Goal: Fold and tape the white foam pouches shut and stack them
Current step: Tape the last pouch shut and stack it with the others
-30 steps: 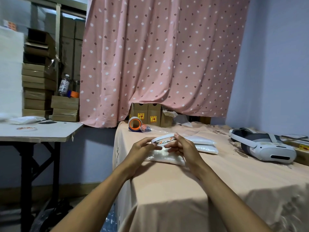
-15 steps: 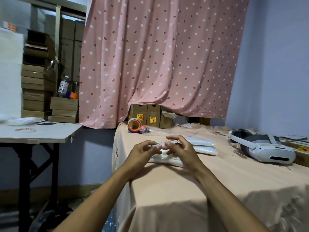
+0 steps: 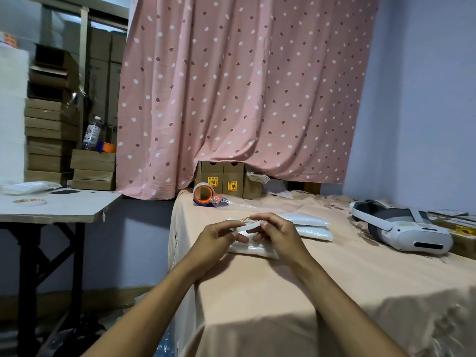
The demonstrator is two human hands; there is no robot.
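W/ left hand point(image 3: 216, 239) & right hand point(image 3: 279, 237) pinching tape roll point(image 3: 246, 226), pouch point(image 3: 253, 249) lies directly below, long axis L-R; stack point(image 3: 309, 226) sits to R, nearer right hand.

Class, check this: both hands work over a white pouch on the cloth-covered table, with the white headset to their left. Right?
No. The head view shows the headset right of the left hand and right hand; the rest holds.

Tape roll point(image 3: 203, 195) behind pouches point(image 3: 305, 224) on table point(image 3: 283, 292)
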